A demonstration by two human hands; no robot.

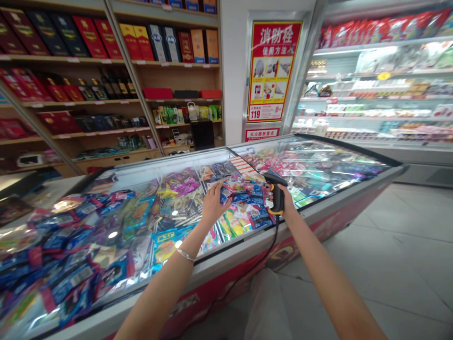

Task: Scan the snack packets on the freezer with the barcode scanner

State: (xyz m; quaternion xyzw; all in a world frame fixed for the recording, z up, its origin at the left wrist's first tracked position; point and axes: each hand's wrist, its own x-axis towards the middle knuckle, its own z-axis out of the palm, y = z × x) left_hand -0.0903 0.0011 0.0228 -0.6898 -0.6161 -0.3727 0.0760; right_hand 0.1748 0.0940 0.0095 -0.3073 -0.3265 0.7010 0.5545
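My right hand (286,202) is closed around a black and yellow barcode scanner (278,198), whose dark cable runs down the freezer front. The scanner is over the right side of a pile of small blue and pink snack packets (246,196) on the freezer's glass lid. At the pile's left edge, my left hand (213,204) has its thumb and fingers curved about a blue packet (226,192); its fingertips are partly hidden among the wrappers. Many similar packets (67,250) lie spread over the glass at the left.
A long chest freezer (226,264) with a glass top stands before me, bright packages inside it. Shelves (88,104) with boxes and bottles line the back left. A red notice (274,71) hangs at the back, and a lit chilled display (371,101) stands at the right.
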